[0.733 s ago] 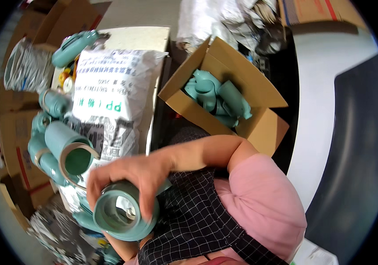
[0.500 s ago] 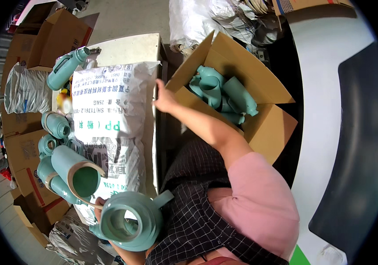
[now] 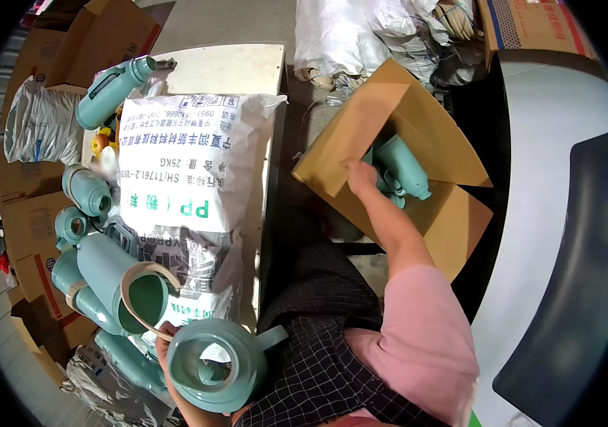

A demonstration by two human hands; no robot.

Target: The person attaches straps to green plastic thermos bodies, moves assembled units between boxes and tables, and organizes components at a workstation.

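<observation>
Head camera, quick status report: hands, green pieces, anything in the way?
Left hand holding green handled part. Right hand at carton flap. More green pieces inside carton, partly hidden by that flap.

A head-worn fisheye looks down at both hands (image 3: 362,178).

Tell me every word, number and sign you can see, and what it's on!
I won't copy printed words or numbers, but print shows here:
Large white plastic sack, centre: big green letters, smaller dark lines with numbers.
Brown cardboard box, top right: red print, partly too small to read.
Brown cardboard boxes, left: marks too small to read.
</observation>
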